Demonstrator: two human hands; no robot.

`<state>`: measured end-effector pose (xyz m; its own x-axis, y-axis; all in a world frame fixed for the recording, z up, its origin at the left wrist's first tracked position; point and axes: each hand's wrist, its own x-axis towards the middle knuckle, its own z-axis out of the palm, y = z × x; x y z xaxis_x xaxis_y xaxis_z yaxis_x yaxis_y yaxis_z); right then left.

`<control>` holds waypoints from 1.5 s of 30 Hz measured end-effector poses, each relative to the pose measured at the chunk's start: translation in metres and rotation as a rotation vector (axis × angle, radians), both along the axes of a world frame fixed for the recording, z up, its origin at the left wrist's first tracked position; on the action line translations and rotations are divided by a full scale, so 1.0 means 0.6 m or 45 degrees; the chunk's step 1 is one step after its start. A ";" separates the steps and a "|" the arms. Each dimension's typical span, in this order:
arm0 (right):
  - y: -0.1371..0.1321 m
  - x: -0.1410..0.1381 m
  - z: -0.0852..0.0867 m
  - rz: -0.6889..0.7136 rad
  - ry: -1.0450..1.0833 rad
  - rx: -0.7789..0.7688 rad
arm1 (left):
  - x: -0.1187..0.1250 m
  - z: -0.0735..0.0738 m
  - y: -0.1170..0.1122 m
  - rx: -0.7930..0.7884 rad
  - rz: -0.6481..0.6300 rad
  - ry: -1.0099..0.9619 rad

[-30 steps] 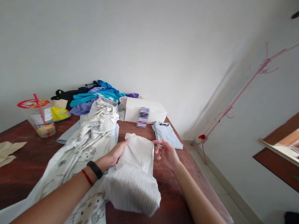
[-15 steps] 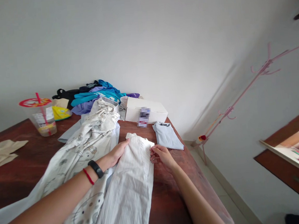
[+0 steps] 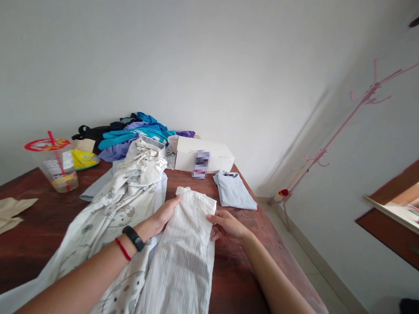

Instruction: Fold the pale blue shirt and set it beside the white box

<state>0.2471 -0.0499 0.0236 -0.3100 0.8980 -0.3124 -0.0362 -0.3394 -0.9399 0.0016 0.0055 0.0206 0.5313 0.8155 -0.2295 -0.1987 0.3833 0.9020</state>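
White striped cloth [image 3: 183, 260] is laid lengthwise on the wooden surface [image 3: 237, 285], partly over the printed fabric [image 3: 118, 220]; and there, its left edge is gripped by the left hand [image 3: 166, 213], its right edge pinched by the right hand [image 3: 229, 226] (a folded grey garment [image 3: 235, 192] is parked just beyond).

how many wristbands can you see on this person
2: a black band just behind the left hand, and a red band a little farther up the same arm. None shows near the right hand.
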 end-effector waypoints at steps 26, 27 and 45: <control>-0.018 -0.019 0.005 0.011 0.522 0.152 | -0.001 0.049 -0.036 1.075 0.160 0.473; -0.022 -0.020 0.007 0.085 0.494 0.167 | -0.001 0.052 -0.039 1.096 0.096 0.453; -0.035 -0.039 0.023 0.333 -0.188 0.743 | 0.008 0.050 -0.042 0.376 0.154 0.289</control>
<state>0.2239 -0.0706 0.0376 -0.5319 0.8339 0.1472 0.1221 0.2475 -0.9612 0.0063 -0.0198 0.0503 0.3902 0.9176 -0.0761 -0.0092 0.0865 0.9962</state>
